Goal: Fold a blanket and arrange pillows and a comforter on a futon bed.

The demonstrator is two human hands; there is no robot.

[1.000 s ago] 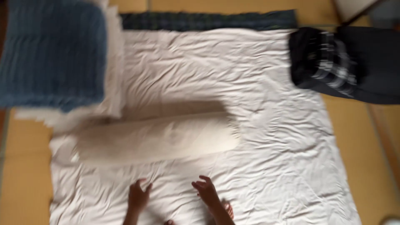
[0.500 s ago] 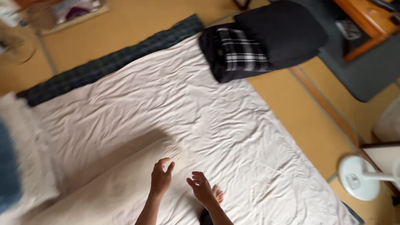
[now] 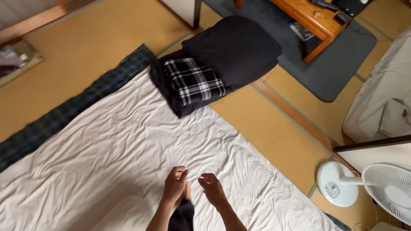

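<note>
Tatami-style floor (image 3: 274, 137) fills the room, w/ a crumpled white sheet (image 3: 128, 145) spread across it from 9 o'clock to centre. Dark plaid bedding (image 3: 64, 111) peeks out along the sheet's far edge, approx. 10 o'clock. At 12 o'clock sits a folded black blanket (image 3: 235, 47) w/ a black-and-white check cloth (image 3: 195, 81) on top, its corner overlapping the sheet. Wooden desk (image 3: 312, 17) on a grey rug (image 3: 338, 64) at 1 o'clock; white fan (image 3: 394, 192) and its round base (image 3: 337, 184) at 4 o'clock; pale bedding (image 3: 385, 98) at 3 o'clock.

Left hand (image 3: 174, 186) and right hand (image 3: 212, 189) hover close together at 6 o'clock, just above the sheet. Left fingers (image 3: 182, 173) look pinched tip to tip; right fingers (image 3: 205, 177) are curled, half-open. Whether either has hold of anything can't be told; nothing shows between them. A bare foot shows between the wrists, on the sheet.

Sheet judged thin, light, soft and limp: it'll drape and bunch, not slip. Best hold prob. at a hem or corner, pinching a fold of fabric; the nearest edge runs toward 5 o'clock.
</note>
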